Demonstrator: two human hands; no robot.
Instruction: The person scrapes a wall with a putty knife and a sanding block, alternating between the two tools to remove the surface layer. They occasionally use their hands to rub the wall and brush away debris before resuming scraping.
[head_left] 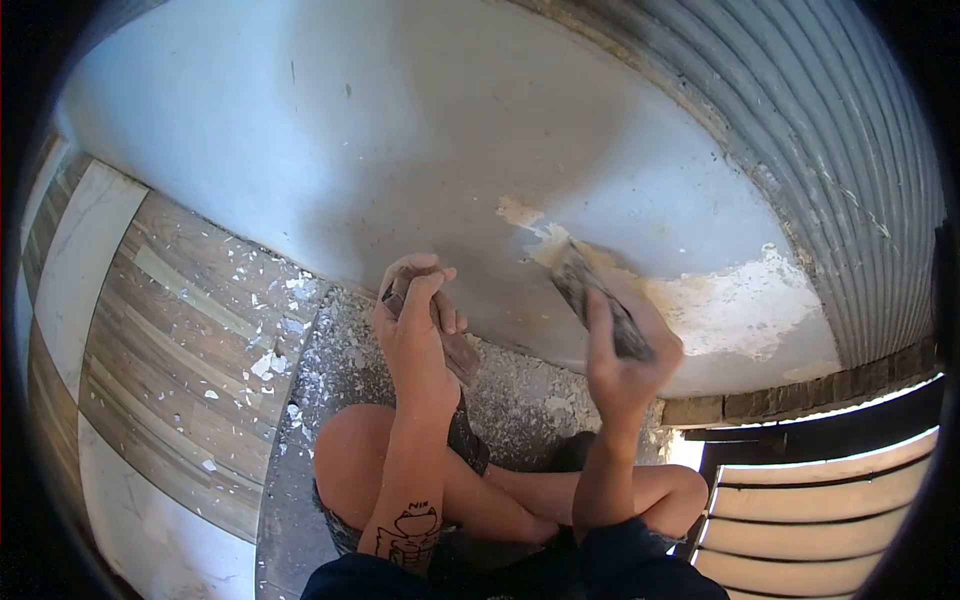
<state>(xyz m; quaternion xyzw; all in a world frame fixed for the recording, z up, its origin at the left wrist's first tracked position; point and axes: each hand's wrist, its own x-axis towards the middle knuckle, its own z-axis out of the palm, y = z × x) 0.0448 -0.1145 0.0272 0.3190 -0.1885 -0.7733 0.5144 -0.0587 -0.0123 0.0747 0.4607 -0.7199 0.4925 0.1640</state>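
My right hand is closed around a flat, grey, paint-smeared scraper. The scraper's front end lies against the wall, at a patch of bared yellowish plaster. Down and right of it a larger white patch shows where paint has come off. My left hand, fingers curled, is closed on a dusty brownish flat piece that sticks out below the fingers; its kind I cannot tell. That hand is in front of the wall's lower part, left of the scraper.
Paint flakes litter the wood-look tiles and the grey strip of floor along the wall. Corrugated metal borders the wall at right. A dark frame stands at lower right. My bent legs are beneath my arms.
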